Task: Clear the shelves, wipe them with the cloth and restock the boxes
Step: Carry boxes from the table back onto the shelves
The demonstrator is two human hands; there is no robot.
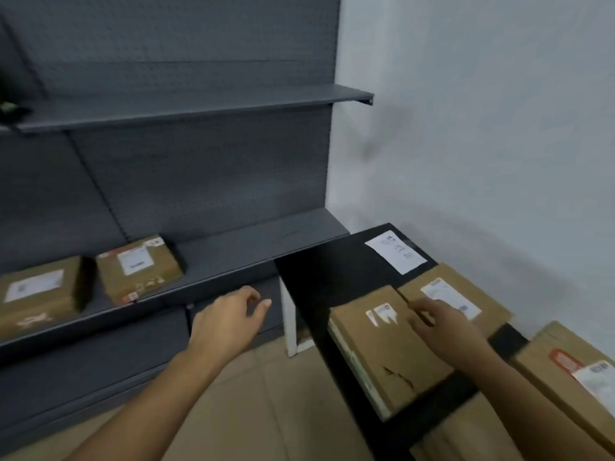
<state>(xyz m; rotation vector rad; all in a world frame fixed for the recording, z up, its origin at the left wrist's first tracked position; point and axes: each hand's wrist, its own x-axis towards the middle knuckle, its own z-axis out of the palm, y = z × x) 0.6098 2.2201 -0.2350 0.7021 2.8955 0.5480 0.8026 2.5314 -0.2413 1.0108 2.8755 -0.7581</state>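
Two cardboard boxes stand on the lower grey shelf point(233, 257) at the left: one box point(38, 294) near the edge of view and a second box point(139, 269) beside it. The upper shelf point(199, 106) is bare. My left hand point(229, 319) hovers in front of the lower shelf with relaxed fingers and holds nothing. My right hand point(442, 327) rests on top of a flat cardboard box point(382, 347) lying on the black table point(332, 271). Behind that one lies another box point(456, 294), and a third box point(572, 377) sits at the right edge.
A white paper sheet point(394, 252) lies at the far end of the black table. A pale wall point(482, 128) closes off the right side. The floor point(266, 394) is beige tile. A dark object point(10, 109) sits at the far left of the upper shelf.
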